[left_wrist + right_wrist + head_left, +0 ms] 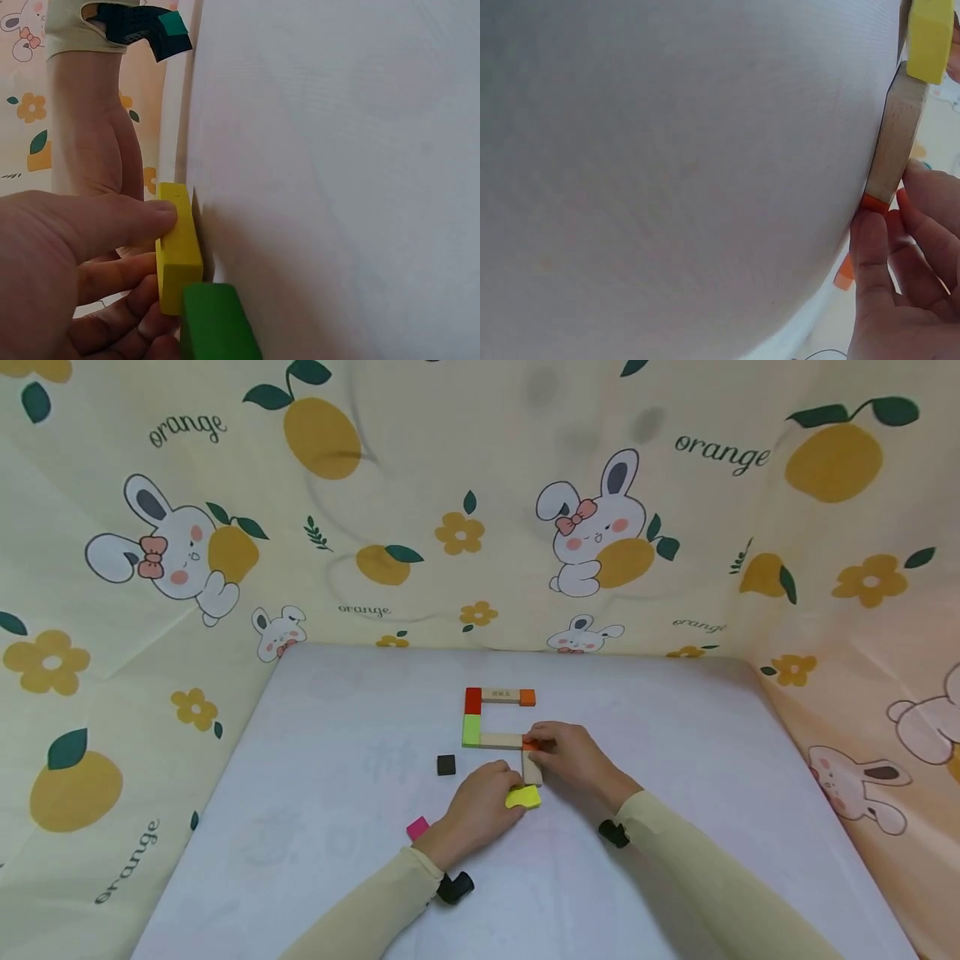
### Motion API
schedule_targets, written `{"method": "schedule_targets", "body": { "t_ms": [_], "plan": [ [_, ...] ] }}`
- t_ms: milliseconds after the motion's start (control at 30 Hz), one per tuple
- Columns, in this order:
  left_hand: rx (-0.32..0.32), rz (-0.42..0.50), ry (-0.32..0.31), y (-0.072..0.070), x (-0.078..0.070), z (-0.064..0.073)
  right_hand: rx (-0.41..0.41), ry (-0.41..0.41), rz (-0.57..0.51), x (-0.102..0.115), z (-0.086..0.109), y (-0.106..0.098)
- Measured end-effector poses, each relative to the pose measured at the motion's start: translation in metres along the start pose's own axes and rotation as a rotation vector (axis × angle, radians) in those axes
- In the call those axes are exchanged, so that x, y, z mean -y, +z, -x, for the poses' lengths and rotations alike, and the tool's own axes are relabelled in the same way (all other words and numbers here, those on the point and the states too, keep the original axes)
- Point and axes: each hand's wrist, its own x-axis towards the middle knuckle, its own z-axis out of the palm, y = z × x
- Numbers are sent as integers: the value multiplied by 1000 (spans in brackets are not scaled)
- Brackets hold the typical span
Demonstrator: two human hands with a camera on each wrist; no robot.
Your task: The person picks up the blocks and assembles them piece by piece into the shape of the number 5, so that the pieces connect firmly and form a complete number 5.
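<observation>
My left hand [480, 806] pinches a yellow block [523, 797] between thumb and fingers. The yellow block lies at the near end of a plain wooden block [532, 768]. In the left wrist view a green block [217, 322] stands just in front of the yellow one. My right hand [573, 756] has its thumb and fingers around a small orange block [875, 204] at the wooden block's far end. One of its fingertips rests against the wooden block's side. Part of the orange block is hidden by the fingers.
Beyond the hands runs a bracket of blocks: light green [471, 731], red [473, 700], two wooden pieces and an orange cube [528, 697]. A black cube [446, 765] and a pink block [417, 828] lie left. Patterned cloth [450, 460] walls the white table [337, 727].
</observation>
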Motion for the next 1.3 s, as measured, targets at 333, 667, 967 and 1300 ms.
{"method": "schedule_targets", "body": {
  "t_ms": [333, 667, 967, 1300],
  "plan": [
    [4, -17, 6, 2, 3, -2, 5, 0, 7, 2, 1, -2],
    [14, -20, 8, 1, 4, -3, 20, -29, 45, 6, 0, -4],
    [-68, 11, 32, -15, 18, 4, 18, -34, 93, 6, 0, 1],
    [-111, 204, -101, -60, 36, -2, 5, -21, 62, 5, 0, -1]
  ]
}}
